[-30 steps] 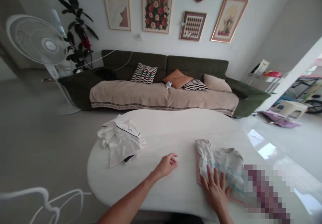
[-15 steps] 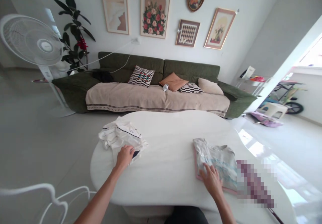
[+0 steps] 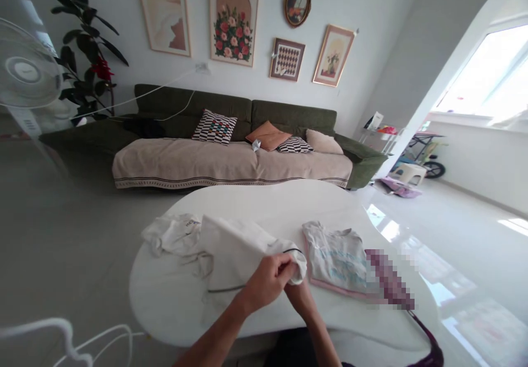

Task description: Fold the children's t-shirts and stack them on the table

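Observation:
A white garment (image 3: 237, 251) with dark piping is stretched across the table in front of me. My left hand (image 3: 272, 279) is closed on its right end, pinching the cloth between thumb and fingers. Just behind and below it, my right hand (image 3: 300, 295) reaches up into the bunched end of the same cloth, which hides its fingers. At the garment's left lies crumpled white cloth (image 3: 175, 235) with dark lettering; whether it is a separate piece I cannot tell. Right of my hands lies a folded light grey shirt (image 3: 336, 257) with a blue print, on pink cloth (image 3: 346, 288).
The white table (image 3: 185, 320) has a rounded edge. A blurred-out purple item (image 3: 391, 281) lies at its right, with a dark purple strap running to the front edge. Beyond stand a green sofa (image 3: 173, 100) and a white fan (image 3: 25, 72). White tubing (image 3: 61, 326) curves at lower left.
My left hand has moved right, drawing the white garment out of the pile. My right hand has left the grey shirt and come to the garment's end. The view has turned right.

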The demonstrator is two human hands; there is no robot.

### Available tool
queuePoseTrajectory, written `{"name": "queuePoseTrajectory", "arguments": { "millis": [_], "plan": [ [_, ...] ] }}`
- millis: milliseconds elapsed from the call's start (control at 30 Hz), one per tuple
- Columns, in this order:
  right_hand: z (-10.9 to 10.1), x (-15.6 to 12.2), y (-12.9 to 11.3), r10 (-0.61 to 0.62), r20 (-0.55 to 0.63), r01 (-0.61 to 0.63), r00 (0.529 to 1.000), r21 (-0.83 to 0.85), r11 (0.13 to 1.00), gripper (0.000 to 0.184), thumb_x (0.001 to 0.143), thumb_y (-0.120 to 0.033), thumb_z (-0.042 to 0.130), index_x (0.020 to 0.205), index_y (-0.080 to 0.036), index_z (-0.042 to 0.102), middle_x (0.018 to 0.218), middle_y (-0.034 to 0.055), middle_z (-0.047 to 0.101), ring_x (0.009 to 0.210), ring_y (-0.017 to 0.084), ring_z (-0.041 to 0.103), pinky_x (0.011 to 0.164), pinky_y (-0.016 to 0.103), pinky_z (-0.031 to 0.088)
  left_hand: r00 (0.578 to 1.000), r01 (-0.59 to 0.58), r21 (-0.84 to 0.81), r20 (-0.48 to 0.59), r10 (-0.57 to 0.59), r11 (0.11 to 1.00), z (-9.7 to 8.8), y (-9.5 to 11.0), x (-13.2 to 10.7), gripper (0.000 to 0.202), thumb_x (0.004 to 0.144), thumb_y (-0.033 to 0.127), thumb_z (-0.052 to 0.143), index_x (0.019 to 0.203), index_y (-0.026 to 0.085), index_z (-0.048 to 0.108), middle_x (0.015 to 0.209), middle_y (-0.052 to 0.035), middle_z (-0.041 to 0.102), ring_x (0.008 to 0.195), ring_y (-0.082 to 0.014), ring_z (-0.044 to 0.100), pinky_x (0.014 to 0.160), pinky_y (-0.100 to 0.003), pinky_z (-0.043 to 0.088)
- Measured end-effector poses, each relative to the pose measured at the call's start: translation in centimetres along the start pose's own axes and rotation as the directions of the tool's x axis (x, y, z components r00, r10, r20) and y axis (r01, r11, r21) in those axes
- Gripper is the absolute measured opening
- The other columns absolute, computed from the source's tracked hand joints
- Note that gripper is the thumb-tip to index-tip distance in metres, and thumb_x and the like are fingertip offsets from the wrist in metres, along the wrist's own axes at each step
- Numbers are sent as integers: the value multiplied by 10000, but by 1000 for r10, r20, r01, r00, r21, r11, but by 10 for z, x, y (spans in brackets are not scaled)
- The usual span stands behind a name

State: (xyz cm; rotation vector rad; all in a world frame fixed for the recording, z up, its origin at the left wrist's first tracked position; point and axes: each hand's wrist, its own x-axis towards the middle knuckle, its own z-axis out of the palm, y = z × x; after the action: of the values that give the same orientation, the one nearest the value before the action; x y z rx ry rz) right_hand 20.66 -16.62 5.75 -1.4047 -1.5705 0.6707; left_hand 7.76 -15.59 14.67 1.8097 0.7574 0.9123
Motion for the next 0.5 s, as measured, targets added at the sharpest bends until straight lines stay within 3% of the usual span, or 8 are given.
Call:
{"name": "queuePoseTrajectory", "arguments": {
  "millis": [67,200,300,400,467,500],
  "plan": [
    [-18,-3,7,69,-1,-69,998,-69,995,213,723,-314,500,782,-139,606,723,51,647,688,173,578,595,249,440,992,58,-98,-103,-68,993,-10,-9,5,282,820,373,413,677,158,527,621,22,510,598,-104,460,563,-195,351],
    [-57,-11,15,134,-5,-133,991,-160,978,221,742,-361,485,694,-158,558,635,9,597,620,142,528,552,224,401,946,92,-182,-290,-143,979,-50,-13,20,272,775,429,461,728,168,520,594,45,447,567,-94,425,531,-182,339],
    [-72,-12,8,108,-95,-119,990,-120,986,269,771,-425,465,721,-165,516,662,7,574,600,120,492,560,218,398,953,59,-104,-291,-87,993,-73,6,23,284,779,433,469,810,163,550,650,30,494,609,-103,456,544,-177,348],
    [-73,-9,-11,81,-285,-114,955,-100,988,276,797,-449,433,793,-177,479,593,-28,500,528,94,416,518,202,353,953,0,55,-302,16,999,-84,29,20,288,796,417,465,816,154,579,656,23,520,619,-109,469,558,-181,358],
    [-71,-10,-26,111,-399,-147,910,-61,987,283,814,-461,406,843,-184,457,496,-73,380,459,79,326,452,186,274,921,-46,144,-377,98,989,-92,41,16,270,796,398,483,842,157,597,684,21,551,652,-116,493,588,-183,375],
    [-70,-12,-34,134,-395,-153,909,-16,988,291,817,-470,400,860,-186,449,469,-90,317,438,72,281,428,183,232,892,-68,172,-432,137,983,-96,46,14,260,793,390,496,852,160,603,708,18,569,677,-121,508,607,-183,385]
  ]
}}
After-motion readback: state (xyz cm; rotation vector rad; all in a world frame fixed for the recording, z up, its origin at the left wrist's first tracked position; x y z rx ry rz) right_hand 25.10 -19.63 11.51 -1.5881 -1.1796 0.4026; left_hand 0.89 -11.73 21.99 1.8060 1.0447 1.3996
